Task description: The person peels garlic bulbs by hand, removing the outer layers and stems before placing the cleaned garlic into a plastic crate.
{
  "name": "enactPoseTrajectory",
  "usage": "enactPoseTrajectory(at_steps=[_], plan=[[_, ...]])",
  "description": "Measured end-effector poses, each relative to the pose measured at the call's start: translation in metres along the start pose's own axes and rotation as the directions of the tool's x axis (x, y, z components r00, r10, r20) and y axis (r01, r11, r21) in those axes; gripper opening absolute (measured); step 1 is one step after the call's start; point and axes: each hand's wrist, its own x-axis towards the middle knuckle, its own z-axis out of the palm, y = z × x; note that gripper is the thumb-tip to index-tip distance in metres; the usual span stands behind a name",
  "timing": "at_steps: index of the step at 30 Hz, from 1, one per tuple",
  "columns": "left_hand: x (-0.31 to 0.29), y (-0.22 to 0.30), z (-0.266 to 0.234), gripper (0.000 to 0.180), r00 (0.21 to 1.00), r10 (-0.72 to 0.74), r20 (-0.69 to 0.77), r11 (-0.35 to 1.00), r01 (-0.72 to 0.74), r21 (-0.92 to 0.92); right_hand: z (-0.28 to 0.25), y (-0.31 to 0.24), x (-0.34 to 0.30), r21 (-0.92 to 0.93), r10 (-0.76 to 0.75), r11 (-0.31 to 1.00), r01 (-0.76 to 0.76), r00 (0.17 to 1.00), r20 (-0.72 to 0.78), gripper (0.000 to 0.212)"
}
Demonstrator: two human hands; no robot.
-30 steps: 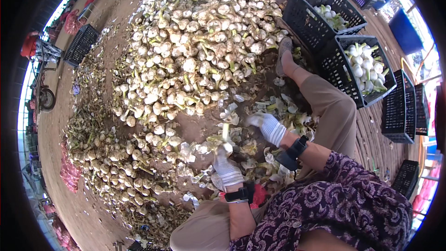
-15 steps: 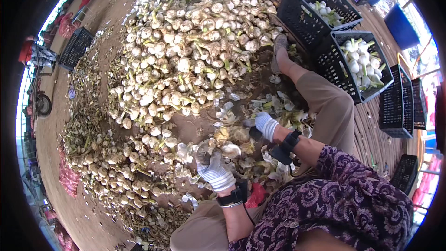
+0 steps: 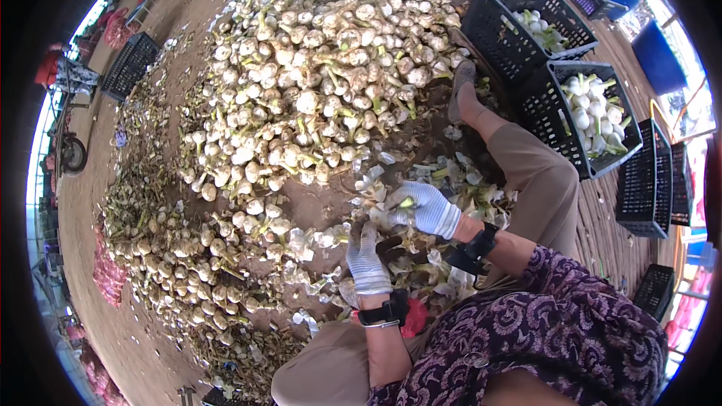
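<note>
Both my hands wear striped white-and-grey knit gloves, and their fingertips meet low over the ground in front of my lap. My right hand is closed, with a short green garlic stem poking out between its fingers. My left hand comes up from below, fingers closed at the pale garlic bulb, which the gloves partly hide. Loose garlic skins lie around and under my hands. Beyond them spreads a large heap of garlic bulbs, many with green stems.
At the right, a black crate holds cleaned white garlic; another black crate behind it holds some more. Further black crates stand beside it. Browner garlic lies at left, near a red mesh sack. My outstretched leg borders the heap.
My right hand has moved left and slightly toward me, joining my left hand. My left hand has shifted right and up. A green stem now shows in the right hand's fingers.
</note>
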Motion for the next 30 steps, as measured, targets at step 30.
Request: enactPoseTrajectory(at_steps=[30], plan=[[0.004, -0.026, -0.019, 0.011, 0.967, 0.144, -0.209, 0.888, -0.033, 0.459, 0.004, -0.026, 0.000, 0.854, 0.612, 0.424, -0.300, 0.790, -0.026, 0.021]])
